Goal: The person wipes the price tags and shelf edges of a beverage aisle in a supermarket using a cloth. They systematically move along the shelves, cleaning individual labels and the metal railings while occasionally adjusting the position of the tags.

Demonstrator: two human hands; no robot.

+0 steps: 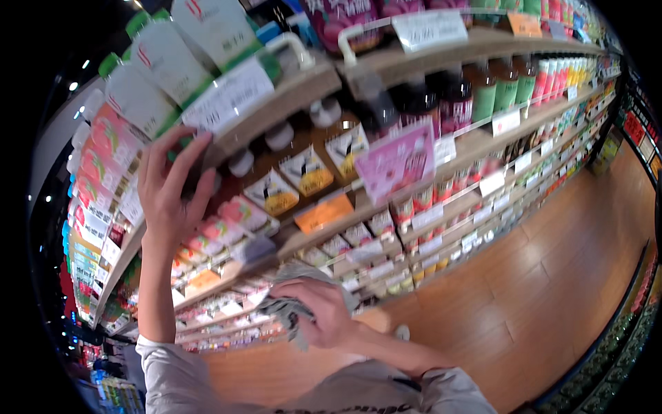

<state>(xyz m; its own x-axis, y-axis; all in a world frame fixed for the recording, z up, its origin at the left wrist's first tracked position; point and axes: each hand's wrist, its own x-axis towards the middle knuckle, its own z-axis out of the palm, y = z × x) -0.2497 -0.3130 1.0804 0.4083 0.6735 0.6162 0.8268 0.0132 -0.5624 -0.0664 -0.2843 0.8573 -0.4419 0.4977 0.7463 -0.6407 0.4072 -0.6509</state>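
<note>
My left hand [173,181] is raised to the front edge of an upper wooden shelf [289,98], its fingers spread beside a white price tag [230,98]. White bottles with green caps [170,57] stand on that shelf just above the fingers. Whether the fingertips touch anything behind the edge cannot be told. In front of my body, my right hand [323,310] grips a crumpled grey cloth [295,310]. Brown bottles with white and yellow labels [306,171] line the shelf below, between the two hands and the upper board.
A pink promotional card [398,160] and an orange tag [324,213] jut from the middle shelf edge. Dark bottles with green labels [507,93] stand farther right. Lower shelves hold many small packages. Wood-look floor [496,310] runs along the shelving, with a dark-edged display [605,357] at right.
</note>
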